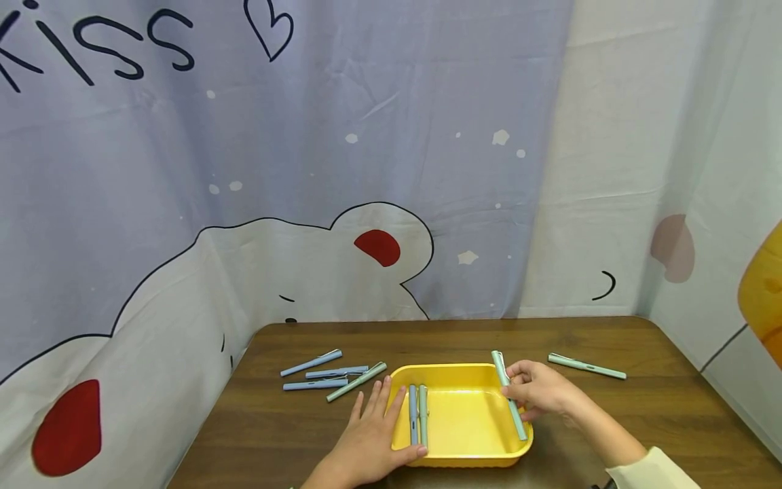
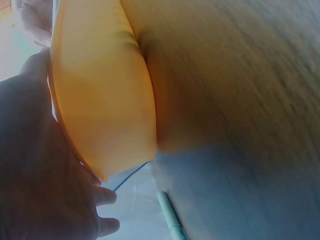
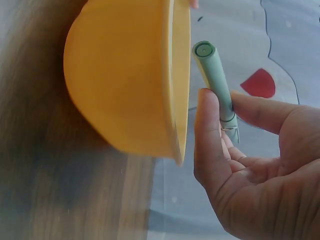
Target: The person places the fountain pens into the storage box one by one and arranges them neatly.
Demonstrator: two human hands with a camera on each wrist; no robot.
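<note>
A yellow tray [image 1: 464, 460] stands on the table, with a blue pen [image 1: 413, 415] and a green pen [image 1: 423, 414] lying side by side at its left. My left hand [image 1: 371, 441] rests on the tray's left rim, fingers spread and fairly straight. In the right wrist view my right hand [image 3: 265, 165] pinches another light green pen [image 3: 215, 75] between thumb and fingers. The head view shows this pen tilted over the tray's right side, clip end away from me. Seen from the left wrist, the tray's outer wall [image 2: 105, 90] fills the middle.
Left of the tray lie several blue pens [image 1: 314, 384] and one green pen [image 1: 356, 382] resting close against them. At the right lies a single green pen [image 1: 587, 366] on the wooden table [image 1: 611, 421]. A printed curtain [image 1: 464, 170] hangs behind the table.
</note>
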